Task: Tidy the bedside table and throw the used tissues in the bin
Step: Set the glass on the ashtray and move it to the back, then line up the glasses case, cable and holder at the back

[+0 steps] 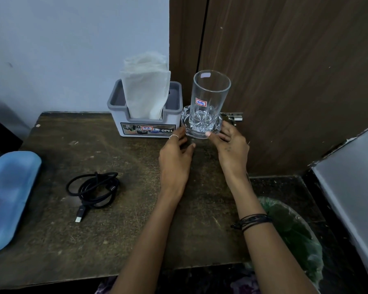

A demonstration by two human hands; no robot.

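Observation:
A tall clear glass (209,90) with a red-edged label stands upright in a shallow glass dish (185,117) at the back right of the dark bedside table (119,234). My right hand (232,149) grips the dish, thumb on its front rim and fingers curled round its right side. The fingertips of my left hand (174,158) touch the dish's left edge. Just left of the dish, a grey and white tissue holder (147,129) has white tissues (146,85) sticking up out of it. A bin with a green liner (293,232) stands on the floor beside the table's right edge.
A coiled black USB cable (94,189) lies left of centre on the table. A blue oblong case (9,194) sits at the left edge. A brown wooden door (285,71) rises close behind the glass, with a metal latch (234,117) beside the dish.

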